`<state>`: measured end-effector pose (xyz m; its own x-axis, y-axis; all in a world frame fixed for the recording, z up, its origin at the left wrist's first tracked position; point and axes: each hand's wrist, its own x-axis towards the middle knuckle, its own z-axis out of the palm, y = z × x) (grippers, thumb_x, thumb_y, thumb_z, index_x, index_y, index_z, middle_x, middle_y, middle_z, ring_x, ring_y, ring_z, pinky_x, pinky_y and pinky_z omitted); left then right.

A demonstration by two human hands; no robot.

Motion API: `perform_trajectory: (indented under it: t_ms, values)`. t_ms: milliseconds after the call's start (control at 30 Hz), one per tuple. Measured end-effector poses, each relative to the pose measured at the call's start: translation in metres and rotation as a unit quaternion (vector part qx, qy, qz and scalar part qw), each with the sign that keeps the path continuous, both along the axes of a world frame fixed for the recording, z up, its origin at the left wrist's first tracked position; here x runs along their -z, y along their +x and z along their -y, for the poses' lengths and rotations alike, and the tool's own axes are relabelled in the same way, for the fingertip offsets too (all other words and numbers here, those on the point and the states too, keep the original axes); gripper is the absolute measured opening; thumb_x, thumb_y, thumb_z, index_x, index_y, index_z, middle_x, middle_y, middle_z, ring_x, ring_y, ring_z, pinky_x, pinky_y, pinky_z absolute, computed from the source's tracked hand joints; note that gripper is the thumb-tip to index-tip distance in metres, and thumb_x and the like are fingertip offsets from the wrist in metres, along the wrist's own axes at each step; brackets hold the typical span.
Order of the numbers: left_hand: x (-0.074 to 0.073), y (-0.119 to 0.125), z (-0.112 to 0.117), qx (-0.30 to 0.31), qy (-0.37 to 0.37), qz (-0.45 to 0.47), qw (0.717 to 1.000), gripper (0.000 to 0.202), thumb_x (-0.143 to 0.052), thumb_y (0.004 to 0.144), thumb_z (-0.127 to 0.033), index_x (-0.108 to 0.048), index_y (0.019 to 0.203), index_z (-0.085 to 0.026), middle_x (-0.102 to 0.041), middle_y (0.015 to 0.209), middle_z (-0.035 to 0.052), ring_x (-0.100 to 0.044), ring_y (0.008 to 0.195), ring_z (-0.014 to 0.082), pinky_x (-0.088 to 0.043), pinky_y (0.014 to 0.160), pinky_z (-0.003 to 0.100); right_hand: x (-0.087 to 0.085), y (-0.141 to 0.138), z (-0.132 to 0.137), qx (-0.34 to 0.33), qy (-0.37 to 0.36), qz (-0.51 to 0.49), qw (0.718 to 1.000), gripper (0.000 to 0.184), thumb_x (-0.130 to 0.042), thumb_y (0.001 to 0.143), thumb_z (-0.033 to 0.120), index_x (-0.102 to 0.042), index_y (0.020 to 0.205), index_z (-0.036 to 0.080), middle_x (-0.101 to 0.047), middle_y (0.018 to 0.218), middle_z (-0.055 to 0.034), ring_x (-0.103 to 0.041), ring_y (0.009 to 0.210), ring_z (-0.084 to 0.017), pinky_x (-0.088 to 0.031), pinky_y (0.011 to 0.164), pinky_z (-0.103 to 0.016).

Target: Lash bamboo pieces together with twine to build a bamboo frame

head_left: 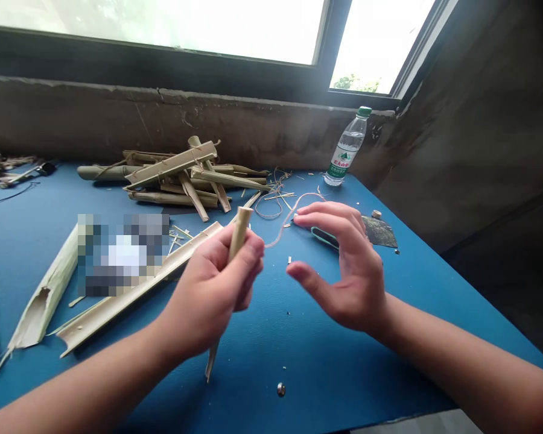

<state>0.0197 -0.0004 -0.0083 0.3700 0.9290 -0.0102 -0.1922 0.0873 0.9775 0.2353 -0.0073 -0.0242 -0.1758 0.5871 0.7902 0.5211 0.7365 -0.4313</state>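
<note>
My left hand point(217, 277) is closed around a slim bamboo piece point(240, 232), which tilts with its cut end up. A thin split end shows below the fist. From beside that fist a pale pink string point(284, 228) arcs up and right, passing behind the fingers of my right hand point(344, 265). That hand is open above the table, thumb and fingers spread, with nothing visible between them. Just behind it lies a dark object with a green edge point(324, 236), partly hidden by the hand.
A pile of split bamboo point(172, 163) lies by the wall. Half-round bamboo lengths point(117, 304) rest at left around a blurred patch point(124, 256). A water bottle point(345, 150) stands at the back right, near a dark flat plate point(381, 232). A shiny metal bit point(281, 389) lies in front.
</note>
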Motion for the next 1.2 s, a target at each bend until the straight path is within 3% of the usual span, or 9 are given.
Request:
perform_trajectory:
  t_ms: [67,200,267,433,667,767,867,1067,1200]
  values:
    - [-0.001,0.003,0.011,0.021,-0.003,-0.019,1.0,0.035,-0.069,0.104,-0.049,-0.055,0.089,-0.021,-0.046,0.063,-0.0079,-0.039,0.047,0.0047,-0.033,0.043,0.015,-0.004,-0.002,0.007,-0.003,0.034,0.041,0.999,0.047,-0.09,0.088,0.03,-0.073,0.132,0.022,-0.075,0.134,-0.0117,-0.062,0.134,-0.036,-0.044,0.121,-0.058]
    - [-0.001,0.003,0.017,0.059,-0.009,-0.032,0.998,0.036,-0.067,0.105,-0.053,-0.056,0.091,-0.022,-0.043,0.064,-0.0084,-0.036,0.049,0.004,-0.032,0.045,0.014,-0.008,-0.003,0.009,0.011,0.058,0.055,0.997,0.013,-0.086,0.092,0.021,-0.083,0.102,0.029,-0.079,0.128,-0.0068,-0.064,0.129,-0.036,-0.046,0.11,-0.059]
    - [0.0,0.001,0.015,0.064,-0.009,-0.046,0.997,0.034,-0.069,0.104,-0.052,-0.058,0.093,-0.022,-0.045,0.067,-0.0078,-0.038,0.05,0.0041,-0.032,0.046,0.015,-0.008,-0.002,0.009,0.008,0.06,0.05,0.997,0.011,-0.085,0.093,0.017,-0.082,0.095,0.028,-0.082,0.119,-0.0054,-0.067,0.125,-0.034,-0.043,0.109,-0.06]
    - [0.001,0.0,0.011,0.072,-0.046,-0.014,0.996,0.032,-0.069,0.104,-0.052,-0.062,0.098,-0.021,-0.046,0.064,-0.0083,-0.03,0.046,0.0027,-0.027,0.045,0.016,-0.007,-0.002,0.008,-0.016,0.022,0.026,0.999,0.011,-0.083,0.094,0.013,-0.077,0.095,0.022,-0.079,0.085,0.0009,-0.074,0.09,-0.023,-0.035,0.112,-0.058]
    - [0.005,0.002,0.006,0.067,-0.075,-0.014,0.995,0.043,-0.068,0.103,-0.056,-0.057,0.084,-0.019,-0.041,0.054,-0.0086,-0.029,0.045,0.0046,-0.024,0.042,0.016,-0.003,-0.004,0.007,-0.054,0.019,0.02,0.998,0.013,-0.083,0.093,0.009,-0.077,0.099,0.019,-0.077,0.083,-0.0008,-0.069,0.08,-0.019,-0.047,0.096,-0.049]
    - [0.004,0.002,0.008,0.072,-0.046,-0.013,0.996,0.036,-0.072,0.103,-0.048,-0.058,0.087,-0.019,-0.047,0.059,-0.0075,-0.036,0.049,0.0043,-0.029,0.044,0.014,0.0,-0.005,0.009,-0.093,0.003,-0.006,0.996,0.018,-0.081,0.092,0.005,-0.077,0.104,0.018,-0.076,0.083,-0.0014,-0.064,0.071,-0.015,-0.052,0.076,-0.037]
    - [0.001,0.0,0.011,0.071,-0.019,-0.022,0.997,0.029,-0.078,0.099,-0.04,-0.061,0.09,-0.019,-0.053,0.064,-0.0068,-0.042,0.052,0.0038,-0.035,0.047,0.013,0.002,-0.005,0.012,-0.091,-0.022,-0.035,0.995,0.019,-0.081,0.093,0.006,-0.077,0.107,0.019,-0.071,0.081,-0.0005,-0.053,0.063,-0.012,-0.045,0.057,-0.029]
    - [0.0,-0.002,0.01,0.072,-0.034,0.001,0.997,0.023,-0.075,0.101,-0.043,-0.067,0.101,-0.021,-0.052,0.062,-0.0075,-0.034,0.045,0.0035,-0.029,0.044,0.016,0.001,-0.007,0.014,-0.07,-0.061,-0.037,0.995,0.011,-0.08,0.097,0.013,-0.078,0.104,0.021,-0.064,0.074,0.0018,-0.046,0.057,-0.011,-0.041,0.054,-0.028]
    - [0.003,-0.002,0.008,0.076,-0.048,0.011,0.996,0.042,-0.062,0.106,-0.058,-0.068,0.093,-0.018,-0.044,0.049,-0.0075,-0.029,0.041,0.0046,-0.027,0.041,0.017,0.002,-0.007,0.014,-0.066,-0.056,-0.033,0.996,0.01,-0.08,0.097,0.013,-0.078,0.104,0.02,-0.069,0.077,-0.0003,-0.046,0.057,-0.01,-0.042,0.055,-0.028]
